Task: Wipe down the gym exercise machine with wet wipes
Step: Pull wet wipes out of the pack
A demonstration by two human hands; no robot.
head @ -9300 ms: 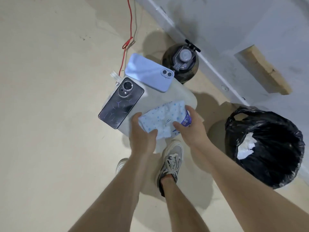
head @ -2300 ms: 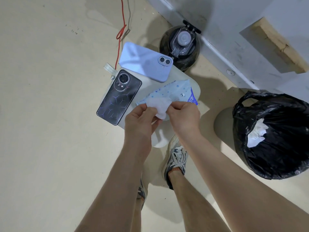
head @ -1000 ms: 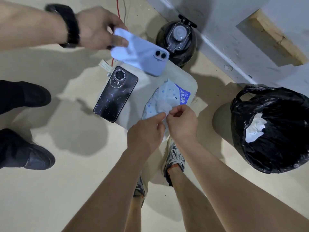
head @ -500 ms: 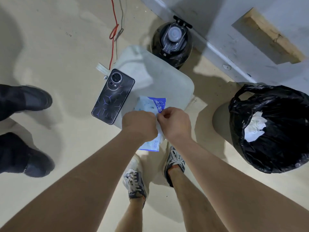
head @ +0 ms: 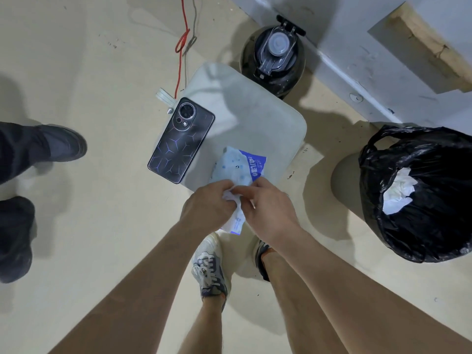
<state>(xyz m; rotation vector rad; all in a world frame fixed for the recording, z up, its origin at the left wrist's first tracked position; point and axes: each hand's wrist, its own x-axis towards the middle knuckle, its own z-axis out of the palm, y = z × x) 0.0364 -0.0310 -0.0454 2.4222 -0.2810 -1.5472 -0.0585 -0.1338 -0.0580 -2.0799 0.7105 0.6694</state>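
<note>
both hands – left hand [head: 207, 203], right hand [head: 268, 208] – pinch a crumpled white wet wipe [head: 231, 196] over the blue-dotted wipes pack [head: 240, 168].

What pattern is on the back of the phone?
The phone is black with purple-blue hexagon lines, seen in the head view.

Bright overhead light, soft shadows (edges bend outward).

Lilac phone gone from grey pad [head: 255, 118], upper centre. Second person's dark shoes [head: 63, 144] now at left edge. Wet wipes pack [head: 238, 169] shifted to pad's lower edge. Left hand [head: 207, 203] and right hand [head: 268, 203] now bunched together, pinching white wipe [head: 231, 198].
</note>
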